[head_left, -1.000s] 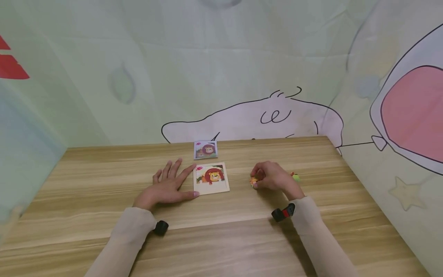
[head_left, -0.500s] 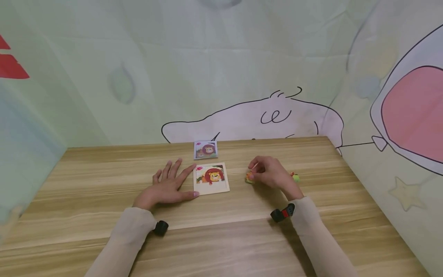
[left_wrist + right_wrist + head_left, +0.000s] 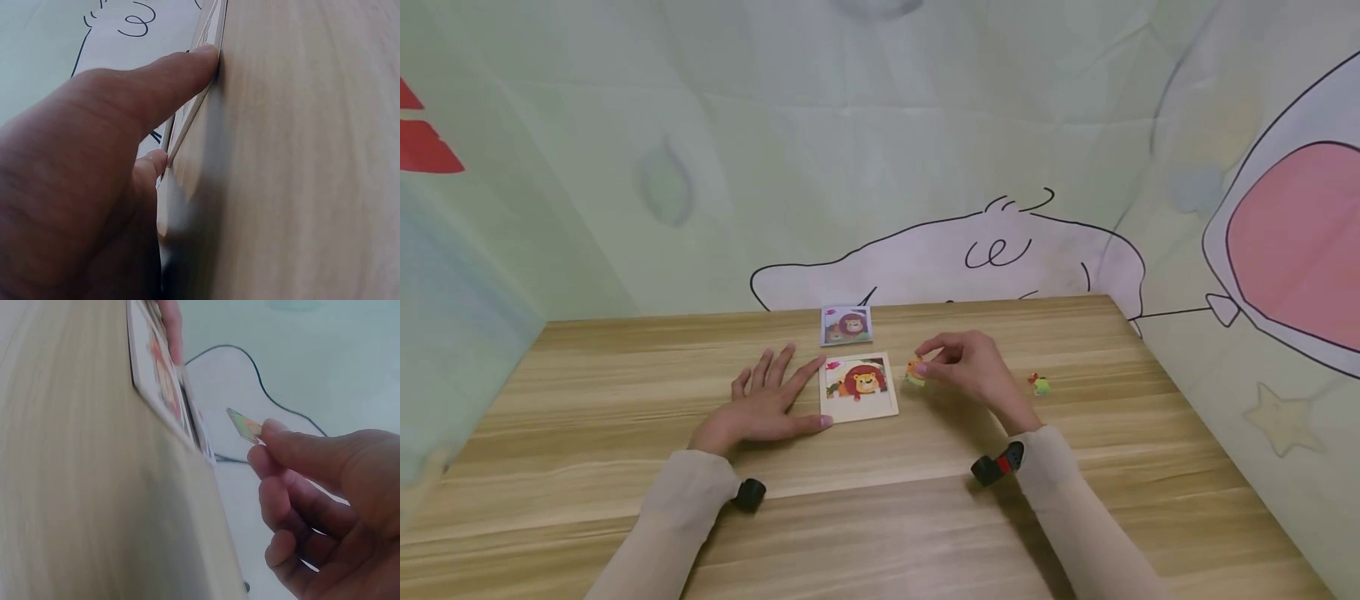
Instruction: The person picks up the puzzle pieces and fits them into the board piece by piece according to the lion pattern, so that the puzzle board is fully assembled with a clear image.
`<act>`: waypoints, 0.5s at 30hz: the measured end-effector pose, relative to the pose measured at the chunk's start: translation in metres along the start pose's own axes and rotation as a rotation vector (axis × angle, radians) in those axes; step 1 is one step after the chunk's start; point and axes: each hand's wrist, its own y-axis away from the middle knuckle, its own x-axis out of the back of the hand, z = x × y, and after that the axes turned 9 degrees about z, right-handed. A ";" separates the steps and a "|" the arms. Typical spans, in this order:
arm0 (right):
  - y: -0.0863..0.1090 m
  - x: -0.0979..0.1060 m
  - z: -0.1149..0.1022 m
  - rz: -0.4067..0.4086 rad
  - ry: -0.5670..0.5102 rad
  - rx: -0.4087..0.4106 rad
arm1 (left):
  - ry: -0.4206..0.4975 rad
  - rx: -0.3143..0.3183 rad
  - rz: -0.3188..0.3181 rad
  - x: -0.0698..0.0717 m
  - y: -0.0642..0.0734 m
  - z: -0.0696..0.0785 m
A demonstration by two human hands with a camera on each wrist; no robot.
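Observation:
A wooden lion puzzle board (image 3: 857, 410) lies on the table, its upper part filled with the picture and its lower strip bare. My left hand (image 3: 763, 408) rests beside it with fingers spread, index fingertip and thumb at its left edge. In the left wrist view the thumb (image 3: 169, 81) lies on the board's edge. My right hand (image 3: 966, 367) pinches a small orange and green puzzle piece (image 3: 913, 372) between thumb and fingertips, just right of the board. The right wrist view has this puzzle piece (image 3: 245, 426) raised off the table, the other fingers curled below.
Behind the board lies a lion picture card (image 3: 846, 326). A second puzzle piece (image 3: 1039, 384), green and red, lies on the table (image 3: 880, 517) to the right of my right hand. A printed cloth backdrop (image 3: 880, 167) stands along the table's back edge.
My right hand has lifted the puzzle piece and carried it left toward the board, uncovering the green and red piece behind it. My left hand has stayed in place.

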 end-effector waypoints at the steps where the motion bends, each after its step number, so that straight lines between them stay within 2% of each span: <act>1: 0.000 -0.002 -0.002 0.004 -0.008 0.004 | -0.005 0.002 -0.002 0.000 0.000 0.000; 15: -0.008 -0.027 -0.033 -0.040 -0.083 0.048 | -0.006 -0.003 -0.004 0.002 0.001 0.002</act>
